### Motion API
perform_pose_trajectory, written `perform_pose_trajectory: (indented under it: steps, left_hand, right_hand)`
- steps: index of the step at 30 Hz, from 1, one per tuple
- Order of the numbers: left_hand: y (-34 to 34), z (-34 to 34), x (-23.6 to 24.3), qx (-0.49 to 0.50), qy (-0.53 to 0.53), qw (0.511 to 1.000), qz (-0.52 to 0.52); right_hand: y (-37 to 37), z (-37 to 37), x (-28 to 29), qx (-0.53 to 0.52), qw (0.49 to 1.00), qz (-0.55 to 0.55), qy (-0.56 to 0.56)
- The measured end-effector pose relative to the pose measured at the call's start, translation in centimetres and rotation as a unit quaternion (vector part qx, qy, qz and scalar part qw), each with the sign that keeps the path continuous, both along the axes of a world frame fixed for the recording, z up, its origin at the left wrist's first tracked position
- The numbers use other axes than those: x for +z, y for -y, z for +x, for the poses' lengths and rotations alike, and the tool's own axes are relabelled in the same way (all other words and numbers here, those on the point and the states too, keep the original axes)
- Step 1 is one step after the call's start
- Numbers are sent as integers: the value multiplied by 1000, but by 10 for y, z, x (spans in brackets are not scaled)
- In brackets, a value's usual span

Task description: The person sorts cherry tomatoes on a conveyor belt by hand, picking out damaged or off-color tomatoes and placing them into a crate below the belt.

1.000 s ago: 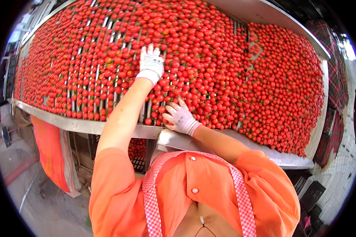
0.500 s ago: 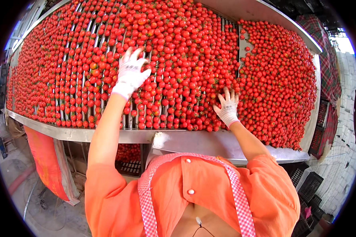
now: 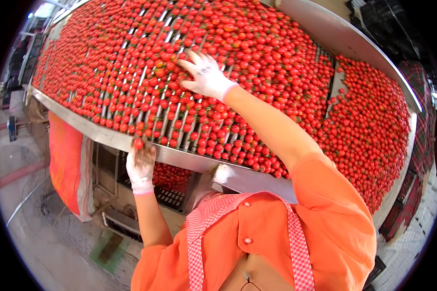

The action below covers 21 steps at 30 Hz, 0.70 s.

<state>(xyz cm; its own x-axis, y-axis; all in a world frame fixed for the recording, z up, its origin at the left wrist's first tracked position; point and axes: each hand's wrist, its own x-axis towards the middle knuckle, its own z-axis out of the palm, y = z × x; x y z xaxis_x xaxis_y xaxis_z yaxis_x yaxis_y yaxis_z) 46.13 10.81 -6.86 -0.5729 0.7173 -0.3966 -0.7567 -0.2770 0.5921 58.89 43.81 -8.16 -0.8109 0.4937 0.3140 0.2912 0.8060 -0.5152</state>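
Note:
Red cherry tomatoes (image 3: 272, 58) with small green stems cover the roller conveyor (image 3: 97, 135) in front of me, with bare metal rollers showing between them. Over the conveyor's near metal edge, my left hand (image 3: 141, 164), in a white glove with the fingertips bare, is turned palm up. Its fingers are closed around one cherry tomato (image 3: 139, 144). My right hand (image 3: 206, 77), gloved the same way, reaches across to the middle of the conveyor. Its fingers are spread and touch the tomatoes there; I see nothing gripped in it.
A dense heap of tomatoes (image 3: 369, 131) lies at the right, bordered by a tall metal side wall (image 3: 344, 36). A metal chute (image 3: 262, 182) juts out at the near edge. Under the conveyor stand a black crate (image 3: 170, 196) of tomatoes and a hanging red sack (image 3: 65, 165).
My left hand has come back from mid-conveyor to the near edge and now holds a tomato. My right hand has swung left and farther away from the right-hand heap. The view has turned.

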Motion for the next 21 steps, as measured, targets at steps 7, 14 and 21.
perform_pose_trajectory:
  steps: [7, 14, 21]
  left_hand:
    - [156, 7, -63, 216, -32, 822, -526]
    - [21, 60, -36, -24, -774, 457, -438]
    - [-96, 132, -59, -341, -817, 300, -354]
  right_hand:
    - [37, -75, 14, 53, 972, 97, 206]
    - [60, 47, -27, 47, 989, 112, 85]
    - [83, 160, -31, 8, 989, 133, 58]
